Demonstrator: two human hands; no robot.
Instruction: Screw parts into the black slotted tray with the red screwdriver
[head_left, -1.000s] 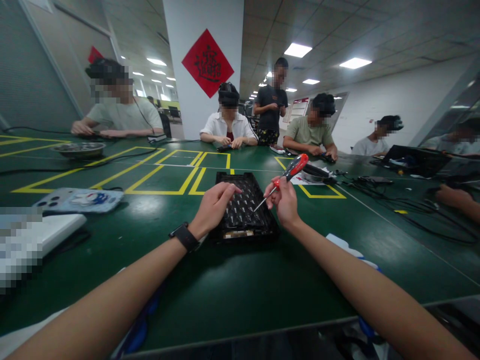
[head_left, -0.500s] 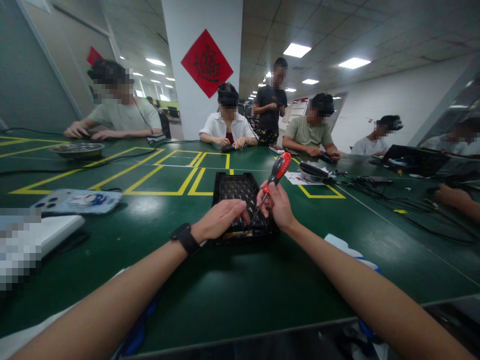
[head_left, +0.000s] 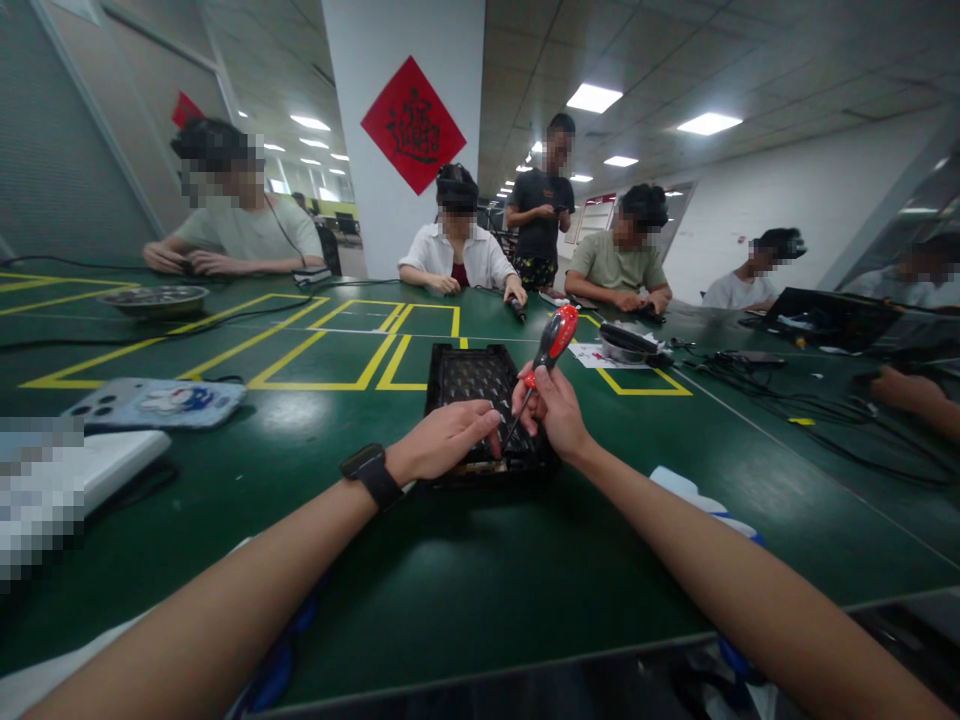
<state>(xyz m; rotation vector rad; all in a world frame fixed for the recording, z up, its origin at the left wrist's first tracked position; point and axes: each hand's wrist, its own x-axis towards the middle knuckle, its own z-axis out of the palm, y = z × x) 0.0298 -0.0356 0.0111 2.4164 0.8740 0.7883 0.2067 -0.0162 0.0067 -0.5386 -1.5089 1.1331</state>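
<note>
A black tray-like device (head_left: 469,380) with rows of small parts lies on the green table (head_left: 465,580) in front of me. My left hand (head_left: 442,440) rests on its near edge, fingers curled and pinched at a spot beside the screwdriver tip. My right hand (head_left: 551,410) grips a red-and-black-handled screwdriver (head_left: 551,345), held nearly upright with its tip down in the near right part of the device. A black watch sits on my left wrist.
A phone in a patterned case (head_left: 154,400) and a white box lie at left. A metal bowl (head_left: 157,298) stands far left. Cables and another bowl (head_left: 626,345) lie at right. Several people sit round the table's far side; one stands.
My left hand slid from the device's middle to its near edge. The screwdriver swung from slanting right to nearly upright, its tip moving toward the near edge.
</note>
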